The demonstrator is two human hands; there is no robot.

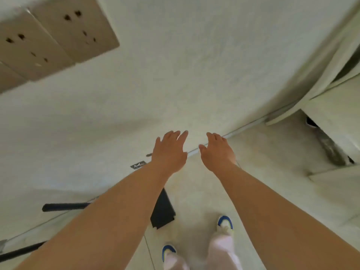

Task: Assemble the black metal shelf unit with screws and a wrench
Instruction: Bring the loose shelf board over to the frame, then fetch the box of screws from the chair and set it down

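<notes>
I stand facing a pale wall and look down past both outstretched arms. My left hand is open with fingers apart and holds nothing. My right hand is open as well, palm down, empty. On the floor under my left forearm lies a flat black metal panel, partly hidden by the arm. A black tube lies to its left, and another black bar runs to the lower left edge. A small dark packet and a small metal piece lie by the wall base.
Beige wall sockets sit at the upper left. A white cabinet or door frame stands at the right with a dark gap below it. My feet in white and blue shoes are on the pale tiled floor.
</notes>
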